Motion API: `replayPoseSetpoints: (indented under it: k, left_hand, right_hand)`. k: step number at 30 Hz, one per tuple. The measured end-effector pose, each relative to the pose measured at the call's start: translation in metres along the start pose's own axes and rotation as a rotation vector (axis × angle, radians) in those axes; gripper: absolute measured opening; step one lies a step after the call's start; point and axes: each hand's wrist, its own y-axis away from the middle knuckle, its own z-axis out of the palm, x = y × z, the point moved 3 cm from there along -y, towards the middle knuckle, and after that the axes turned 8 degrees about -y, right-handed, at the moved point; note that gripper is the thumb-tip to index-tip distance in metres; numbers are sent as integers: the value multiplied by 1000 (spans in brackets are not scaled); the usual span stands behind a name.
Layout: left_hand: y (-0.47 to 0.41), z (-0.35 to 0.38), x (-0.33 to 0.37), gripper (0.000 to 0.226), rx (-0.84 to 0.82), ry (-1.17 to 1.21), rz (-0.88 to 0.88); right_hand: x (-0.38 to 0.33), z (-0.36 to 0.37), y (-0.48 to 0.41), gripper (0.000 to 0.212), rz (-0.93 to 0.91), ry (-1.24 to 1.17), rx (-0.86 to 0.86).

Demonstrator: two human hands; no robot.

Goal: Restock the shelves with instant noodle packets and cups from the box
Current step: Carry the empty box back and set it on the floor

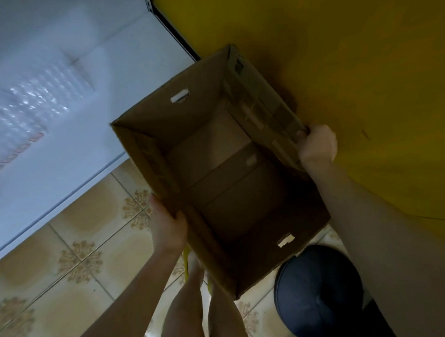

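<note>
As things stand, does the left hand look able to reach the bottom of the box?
Probably yes: the box is open on top and looks empty, so nothing blocks the way. But the left hand grips its rim, as does the right hand.

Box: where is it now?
The box is mid-frame in the head view, left hand and right hand gripping opposite rims, white shelf to its left, yellow wall to its right.

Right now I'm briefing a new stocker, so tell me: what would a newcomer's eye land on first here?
The open cardboard box in the centre, its inside bare down to the bottom flaps. The left hand grips its near-left rim and the right hand its right rim. A yellow surface fills the upper right.
</note>
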Motion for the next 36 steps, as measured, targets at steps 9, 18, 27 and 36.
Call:
replayPoseSetpoints:
  k: [9,18,27,36]
  left_hand:
    - [71,-93,24,55,53,5,36]
    - [166,-189,-6,49,186,105,42]
    - [279,-297,-73,47,380,27,-5]
    - [366,-401,-175,48,642,-45,-161]
  right_hand:
    - [-49,-92,84,24,-60,-71,25]
    - [-77,-156,198,25,-239,-207,16]
    - [-111,-176,330,26,-421,-283,-103]
    - [-193,-145,461,17,-644,-221,-338]
